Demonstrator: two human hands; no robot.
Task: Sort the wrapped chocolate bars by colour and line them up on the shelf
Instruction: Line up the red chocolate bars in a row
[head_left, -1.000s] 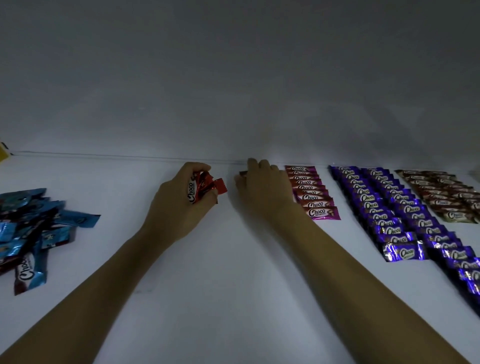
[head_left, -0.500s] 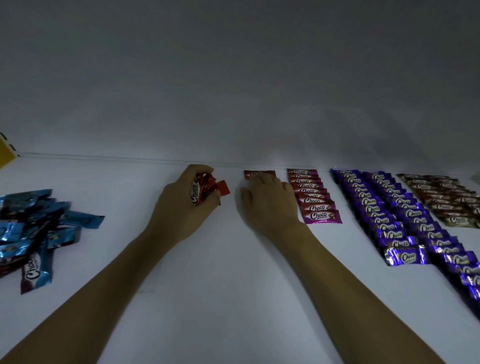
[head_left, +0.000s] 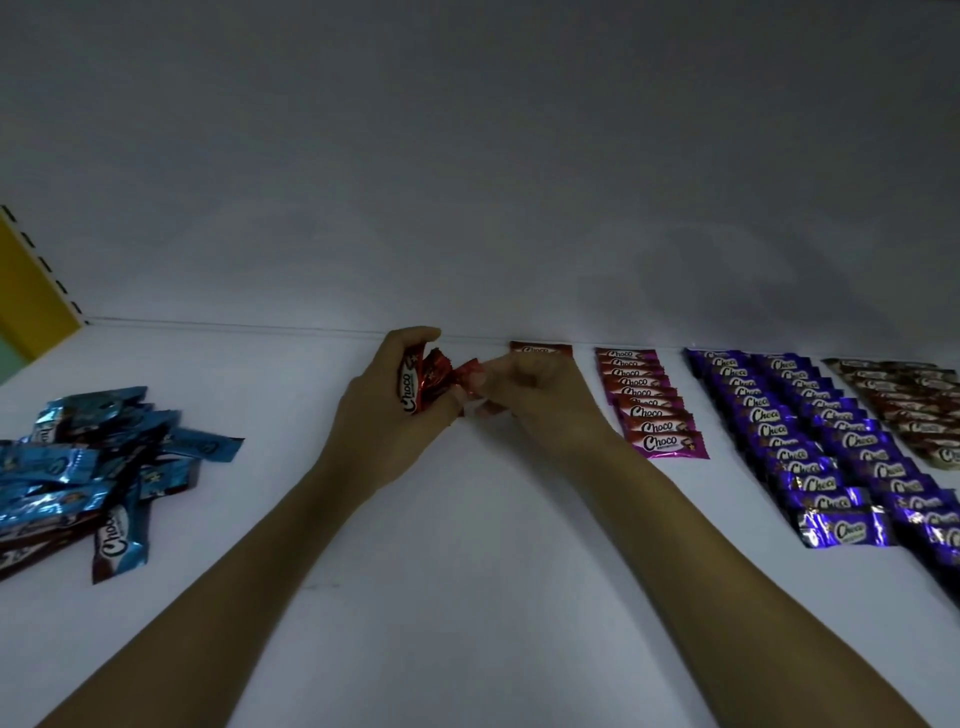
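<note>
My left hand (head_left: 389, 410) is closed around a small bunch of red wrapped chocolate bars (head_left: 423, 379) held above the white shelf (head_left: 467, 545). My right hand (head_left: 540, 400) pinches the end of one red bar (head_left: 470, 376) that sticks out of that bunch. A single red bar (head_left: 540, 348) lies flat against the back wall, just beyond my right hand. Right of it runs a row of pink bars (head_left: 652, 402), then two rows of purple bars (head_left: 826, 441), then brown bars (head_left: 909, 405).
A loose heap of blue bars (head_left: 88, 467) lies at the left of the shelf. A yellow upright (head_left: 31, 280) with slots stands at the far left. The grey back wall (head_left: 467, 182) closes the shelf behind the rows.
My right hand has drawn back from the red bar laid at the back wall and moved left to the bunch in my left hand, where it now pinches one bar's end.
</note>
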